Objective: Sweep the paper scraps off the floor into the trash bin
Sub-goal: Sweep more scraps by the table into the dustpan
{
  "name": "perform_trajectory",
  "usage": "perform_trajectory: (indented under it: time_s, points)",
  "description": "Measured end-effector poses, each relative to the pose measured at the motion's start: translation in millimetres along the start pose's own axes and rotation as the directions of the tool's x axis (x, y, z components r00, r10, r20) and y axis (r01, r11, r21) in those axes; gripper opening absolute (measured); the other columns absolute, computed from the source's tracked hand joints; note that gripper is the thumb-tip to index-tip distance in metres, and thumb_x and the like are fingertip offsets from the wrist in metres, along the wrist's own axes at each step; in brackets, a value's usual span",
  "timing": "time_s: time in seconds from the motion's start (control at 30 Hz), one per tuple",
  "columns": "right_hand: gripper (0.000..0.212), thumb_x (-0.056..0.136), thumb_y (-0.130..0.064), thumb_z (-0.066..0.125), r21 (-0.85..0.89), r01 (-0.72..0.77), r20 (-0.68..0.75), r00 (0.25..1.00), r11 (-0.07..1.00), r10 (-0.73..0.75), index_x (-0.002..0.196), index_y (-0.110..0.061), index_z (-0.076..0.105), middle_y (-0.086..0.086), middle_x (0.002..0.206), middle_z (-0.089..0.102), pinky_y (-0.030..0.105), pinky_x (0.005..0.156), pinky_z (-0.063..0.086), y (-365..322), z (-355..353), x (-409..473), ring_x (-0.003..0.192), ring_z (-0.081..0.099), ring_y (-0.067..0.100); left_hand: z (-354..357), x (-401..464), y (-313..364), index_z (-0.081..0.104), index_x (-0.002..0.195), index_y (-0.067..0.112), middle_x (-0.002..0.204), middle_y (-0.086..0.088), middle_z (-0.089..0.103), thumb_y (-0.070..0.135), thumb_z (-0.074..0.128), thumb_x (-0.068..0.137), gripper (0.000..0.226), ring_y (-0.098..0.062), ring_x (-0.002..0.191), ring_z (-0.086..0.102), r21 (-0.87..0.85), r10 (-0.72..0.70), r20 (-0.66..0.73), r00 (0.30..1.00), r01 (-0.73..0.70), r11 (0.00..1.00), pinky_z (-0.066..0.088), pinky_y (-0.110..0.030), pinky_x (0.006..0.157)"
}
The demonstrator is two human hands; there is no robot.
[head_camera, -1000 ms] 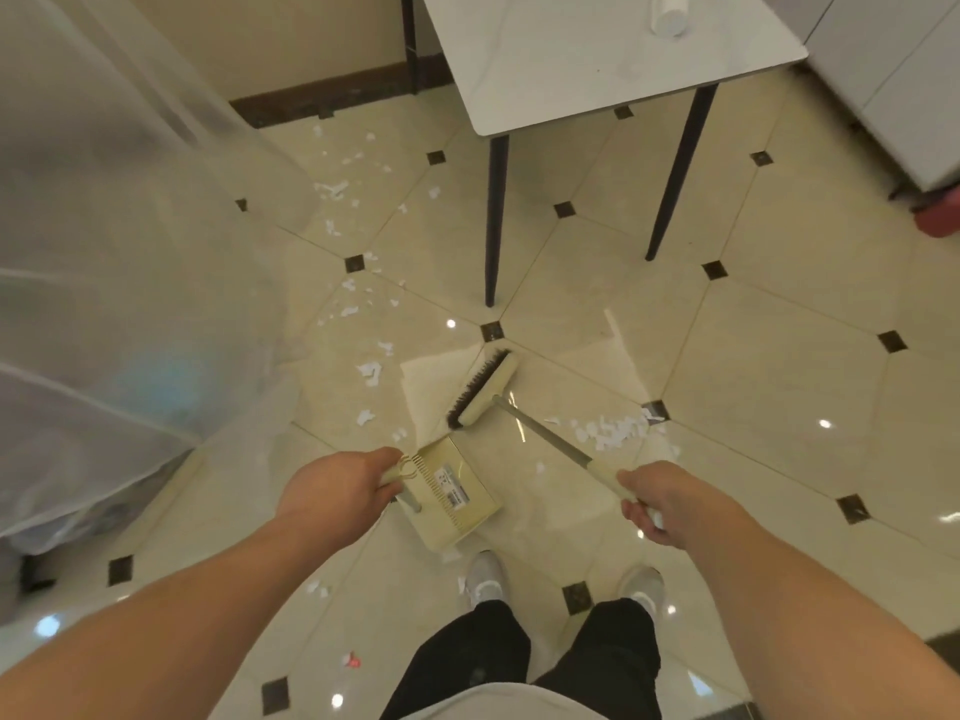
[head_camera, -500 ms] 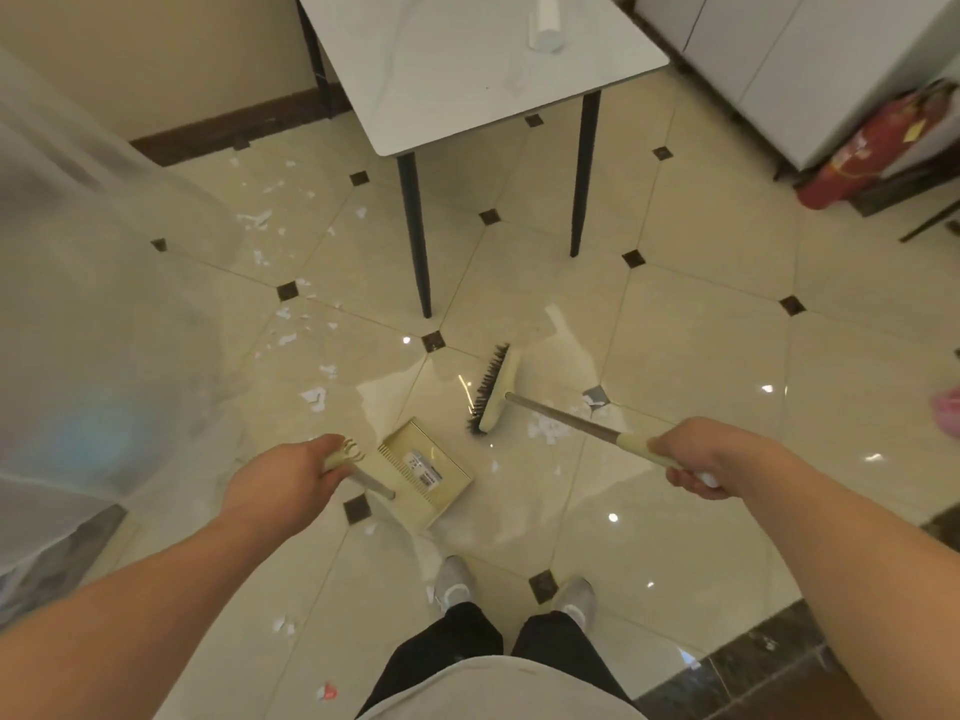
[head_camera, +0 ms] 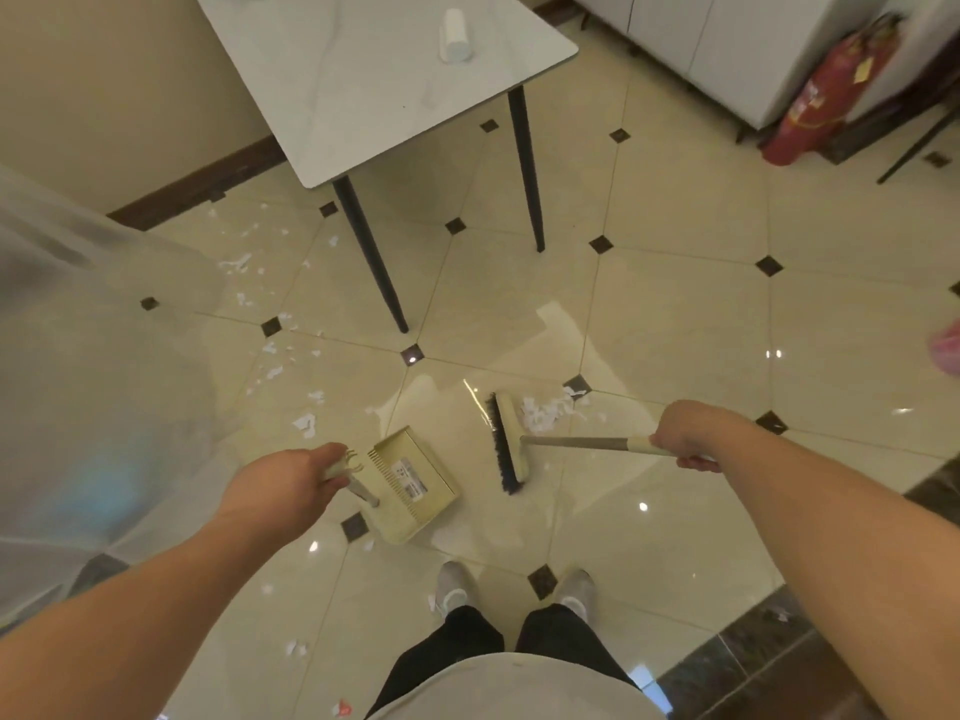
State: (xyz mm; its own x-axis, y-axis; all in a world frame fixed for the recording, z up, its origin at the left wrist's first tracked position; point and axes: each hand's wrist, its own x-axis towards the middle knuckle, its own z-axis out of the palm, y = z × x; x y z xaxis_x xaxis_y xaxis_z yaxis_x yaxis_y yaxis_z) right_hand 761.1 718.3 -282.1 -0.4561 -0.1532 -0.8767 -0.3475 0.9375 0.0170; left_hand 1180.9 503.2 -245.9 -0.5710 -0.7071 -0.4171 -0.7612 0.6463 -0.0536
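Nearest, a few stray paper scraps (head_camera: 296,648) lie on the floor (head_camera: 675,324) by the person's shoes, untouched. Just ahead, the left hand (head_camera: 291,480) grips the handle of the cream dustpan (head_camera: 413,485), fingers curled round it, with the pan set on the tiles and its mouth turned toward the broom. The right hand (head_camera: 685,439) is wrapped round the long handle of the broom (head_camera: 508,443), whose head stands on the floor just right of the pan. Over the last second the broom head has swung from beside the pan's upper edge to sit alongside a small heap of scraps (head_camera: 545,413), which lies on its far side; the pan has turned a little to face it. That suggests the next stroke will pull this heap leftward into the pan. Farther off, a looser trail of scraps (head_camera: 270,356) runs along the left toward the wall under the counter (head_camera: 363,85), so much sweeping remains. The hazy translucent sheet at far left may be the trash bin's liner (head_camera: 78,381), though the view is too blurred to be sure.
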Motion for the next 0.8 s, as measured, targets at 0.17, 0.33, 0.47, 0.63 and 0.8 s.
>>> perform_trajectory:
  time_s: [0.17,0.33,0.47,0.63,0.8]
  points:
    - [0.02,0.097,-0.016,0.046,-0.007,0.045,-0.081,0.996,0.999,-0.046,0.08,-0.005,0.049,0.014,0.059,0.057,0.017,0.043,0.035,51.7,-37.1,-8.4,0.021,0.039,0.017,-7.9,13.3,40.5,0.052,0.137,0.038,0.102,0.005,0.073,0.063,0.046,0.097,0.048,-0.022,0.09,0.07,-0.007,0.053,-0.032,0.998,-0.054,0.999,0.058,-0.036,0.072]
    - [0.024,0.095,-0.024,0.052,0.074,0.025,-0.131,0.991,0.997,-0.016,0.094,-0.002,0.061,0.016,0.071,0.065,0.025,0.053,0.039,102.2,-58.4,-16.8,0.057,0.05,0.026,-20.0,38.0,84.0,0.053,0.137,0.038,0.099,0.005,0.072,0.06,0.047,0.098,0.045,-0.022,0.089,0.069,0.001,0.138,-0.066,0.988,-0.138,0.99,0.054,-0.032,0.066]
    - [0.031,0.096,-0.029,0.055,-0.076,0.043,-0.254,0.965,0.996,-0.062,0.119,-0.01,0.064,0.009,0.102,0.068,0.029,0.062,0.048,131.3,-48.5,-20.0,0.079,0.061,0.025,-33.8,63.2,111.0,0.053,0.136,0.037,0.098,0.005,0.071,0.06,0.045,0.099,0.044,-0.021,0.087,0.068,0.021,0.235,-0.056,0.97,-0.234,0.972,0.057,-0.034,0.068]
    - [0.029,0.096,-0.023,0.062,-0.049,-0.075,-0.163,0.984,0.996,0.066,0.121,-0.009,0.059,0.006,0.106,0.07,0.03,0.068,0.053,134.6,-4.0,-26.2,0.086,0.069,0.021,-52.2,105.3,132.7,0.052,0.131,0.038,0.098,0.006,0.07,0.056,0.045,0.1,0.037,-0.021,0.087,0.067,0.069,0.354,-0.049,0.934,-0.351,0.934,0.051,-0.032,0.063]
    - [0.02,0.095,-0.025,0.06,0.293,-0.123,-0.225,0.955,0.948,0.193,0.109,-0.011,0.058,0.007,0.097,0.063,0.028,0.062,0.052,120.1,20.7,-25.9,0.084,0.065,0.022,-63.3,169.7,139.0,0.052,0.132,0.037,0.102,0.005,0.07,0.053,0.047,0.1,0.036,-0.023,0.094,0.068,0.087,0.482,-0.019,0.876,-0.479,0.874,0.048,-0.033,0.066]
